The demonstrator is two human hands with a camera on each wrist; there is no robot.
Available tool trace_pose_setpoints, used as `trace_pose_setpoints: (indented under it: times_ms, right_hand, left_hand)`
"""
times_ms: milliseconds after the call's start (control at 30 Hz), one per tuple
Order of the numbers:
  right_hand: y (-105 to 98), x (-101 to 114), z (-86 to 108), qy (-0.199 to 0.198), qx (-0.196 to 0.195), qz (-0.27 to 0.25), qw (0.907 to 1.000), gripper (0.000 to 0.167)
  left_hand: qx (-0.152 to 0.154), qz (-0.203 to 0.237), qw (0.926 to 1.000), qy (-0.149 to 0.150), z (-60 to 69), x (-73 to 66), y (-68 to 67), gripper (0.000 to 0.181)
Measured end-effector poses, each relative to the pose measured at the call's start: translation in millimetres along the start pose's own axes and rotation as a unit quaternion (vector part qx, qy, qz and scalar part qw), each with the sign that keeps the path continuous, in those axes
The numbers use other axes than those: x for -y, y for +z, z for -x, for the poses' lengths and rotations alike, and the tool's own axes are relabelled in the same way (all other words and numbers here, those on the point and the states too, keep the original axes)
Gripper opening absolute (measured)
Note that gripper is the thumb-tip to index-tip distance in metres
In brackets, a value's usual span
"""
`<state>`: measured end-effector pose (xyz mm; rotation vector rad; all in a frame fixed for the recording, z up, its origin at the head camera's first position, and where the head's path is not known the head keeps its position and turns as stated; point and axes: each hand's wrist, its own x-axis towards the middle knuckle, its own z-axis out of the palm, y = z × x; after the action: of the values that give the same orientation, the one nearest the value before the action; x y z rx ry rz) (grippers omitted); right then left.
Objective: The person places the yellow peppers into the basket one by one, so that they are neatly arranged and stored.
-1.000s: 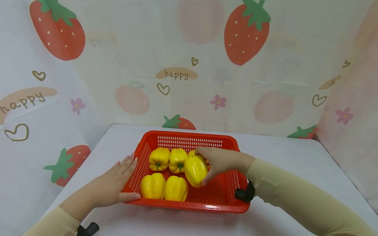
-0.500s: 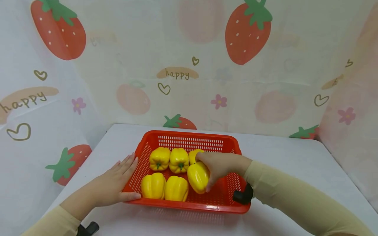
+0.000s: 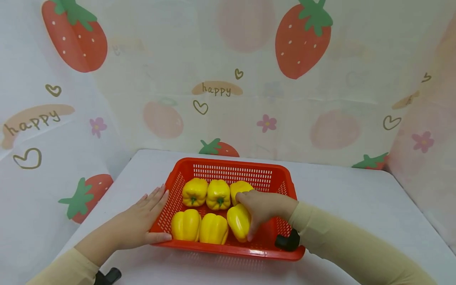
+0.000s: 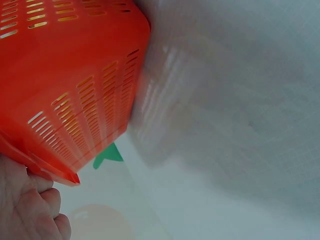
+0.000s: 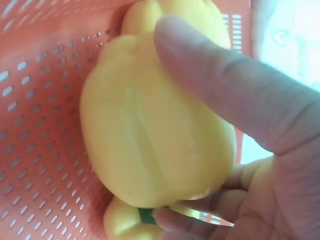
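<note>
My right hand (image 3: 264,206) grips a yellow bell pepper (image 3: 239,222) low inside the red basket (image 3: 228,248), at the right end of the front row. Seen from the right wrist, the thumb (image 5: 210,70) lies across the side of that pepper (image 5: 150,130), with other fingers beneath. Two yellow peppers (image 3: 213,228) sit to its left. Behind them stand three more, and the rightmost back pepper (image 3: 240,189) is partly covered by my hand. My left hand (image 3: 140,219) rests on the basket's left side, fingers extended along the rim and thumb at the front corner.
A white table (image 3: 342,206) carries the basket. Behind and beside it hang pale cloth walls (image 3: 228,130) printed with strawberries and hearts. The basket's slotted side wall (image 4: 90,105) rises from the table in the left wrist view.
My right hand has lowered the pepper toward the front of the basket, beside the front pair, uncovering more of the rightmost back pepper. The left hand has kept its place on the basket.
</note>
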<state>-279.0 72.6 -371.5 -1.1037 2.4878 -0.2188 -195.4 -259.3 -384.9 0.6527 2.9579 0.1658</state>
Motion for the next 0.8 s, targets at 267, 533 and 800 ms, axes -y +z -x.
trace_pose_setpoints:
  times_ms: [267,533,800]
  right_hand:
    - [6,-3,1.4,-0.025,0.025,-0.011,0.9993,0.071]
    - [3,-9,6.4,0.000,0.051,-0.059,0.9970,0.062]
    - [1,-12,6.3,0.022,0.057,-0.082,0.9948,0.051]
  left_hand:
    - [-0.001,-0.003,1.0000,0.003,-0.6,-2.4,-0.2,0.108]
    - [-0.005,-0.006,1.0000,0.002,-0.2,-1.7,0.1,0.109]
    - [0.002,-0.006,1.0000,-0.002,0.3,-0.6,0.9,0.109]
